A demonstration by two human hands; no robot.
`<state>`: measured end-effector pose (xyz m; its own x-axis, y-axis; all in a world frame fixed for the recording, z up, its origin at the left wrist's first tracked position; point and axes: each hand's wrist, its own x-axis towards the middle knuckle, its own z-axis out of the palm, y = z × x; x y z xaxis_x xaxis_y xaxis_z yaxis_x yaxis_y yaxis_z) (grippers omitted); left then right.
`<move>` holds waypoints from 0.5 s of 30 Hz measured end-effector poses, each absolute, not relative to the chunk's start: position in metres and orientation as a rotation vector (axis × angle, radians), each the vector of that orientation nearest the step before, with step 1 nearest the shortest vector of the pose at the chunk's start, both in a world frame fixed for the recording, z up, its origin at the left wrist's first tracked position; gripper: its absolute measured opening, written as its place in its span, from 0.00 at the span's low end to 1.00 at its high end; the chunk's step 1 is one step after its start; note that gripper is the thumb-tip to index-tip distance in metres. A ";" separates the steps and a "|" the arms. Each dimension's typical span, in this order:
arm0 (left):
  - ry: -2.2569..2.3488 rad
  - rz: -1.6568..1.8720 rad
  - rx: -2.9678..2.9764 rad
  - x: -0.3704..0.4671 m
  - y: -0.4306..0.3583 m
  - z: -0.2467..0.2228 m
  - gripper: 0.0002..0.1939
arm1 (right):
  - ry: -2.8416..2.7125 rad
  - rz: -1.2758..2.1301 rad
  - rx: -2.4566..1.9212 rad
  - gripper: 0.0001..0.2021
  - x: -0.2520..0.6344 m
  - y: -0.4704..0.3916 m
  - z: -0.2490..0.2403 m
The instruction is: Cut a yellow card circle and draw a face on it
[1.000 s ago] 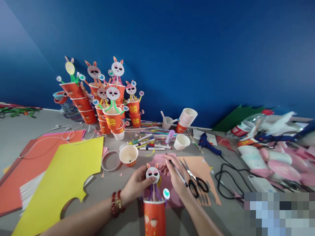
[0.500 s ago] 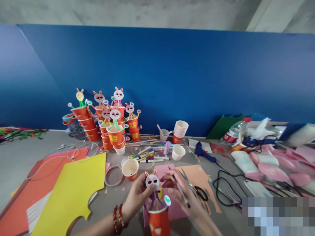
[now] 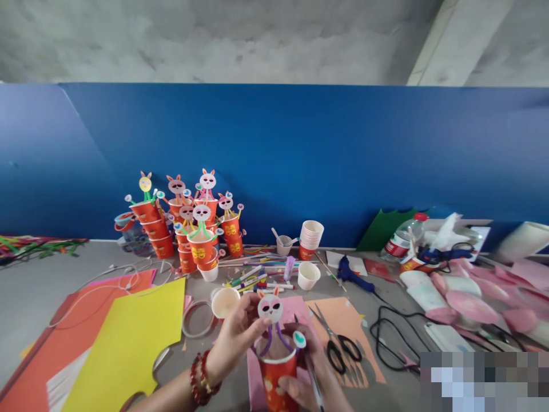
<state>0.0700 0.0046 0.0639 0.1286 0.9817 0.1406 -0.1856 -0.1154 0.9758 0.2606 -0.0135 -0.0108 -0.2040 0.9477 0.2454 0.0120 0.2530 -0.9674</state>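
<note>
Head view, blue wall point(image 3: 300, 154) behind gray tabletop point(image 3: 175, 363), yellow paper point(image 3: 128, 337) left of pink paper point(image 3: 305, 312), right hand point(image 3: 323, 373) gripping red cup point(image 3: 273, 395) in front of the pink paper, left hand point(image 3: 230, 339) pinching its rabbit figure point(image 3: 270, 309), scissors point(image 3: 335, 335) right of the pink paper, pen point(image 3: 314, 383) in right hand.

The person's left hand point(image 3: 229, 346) is pinching a white rabbit head point(image 3: 270, 308) above a red cup point(image 3: 269, 373), while the right hand point(image 3: 328, 386) is gripping that cup along with a pen point(image 3: 314, 384). Scissors point(image 3: 331, 332) are lying on peach paper point(image 3: 351, 317), and decorated cups point(image 3: 201, 252) are standing stacked near a blue wall point(image 3: 300, 160).
</note>
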 end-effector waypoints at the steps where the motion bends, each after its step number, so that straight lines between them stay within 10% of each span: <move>1: 0.854 1.304 1.215 0.068 0.005 0.066 0.19 | -1.459 1.189 -0.890 0.34 0.263 -0.013 -0.003; 15: 0.659 1.112 1.212 0.086 0.010 0.045 0.29 | -1.646 0.956 -0.890 0.36 0.279 0.029 0.031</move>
<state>0.0864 0.0096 0.0455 0.3614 0.9201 0.1507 -0.3094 -0.0342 0.9503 0.2794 0.0295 0.0315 -0.2361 0.8920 0.3854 0.1074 0.4181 -0.9020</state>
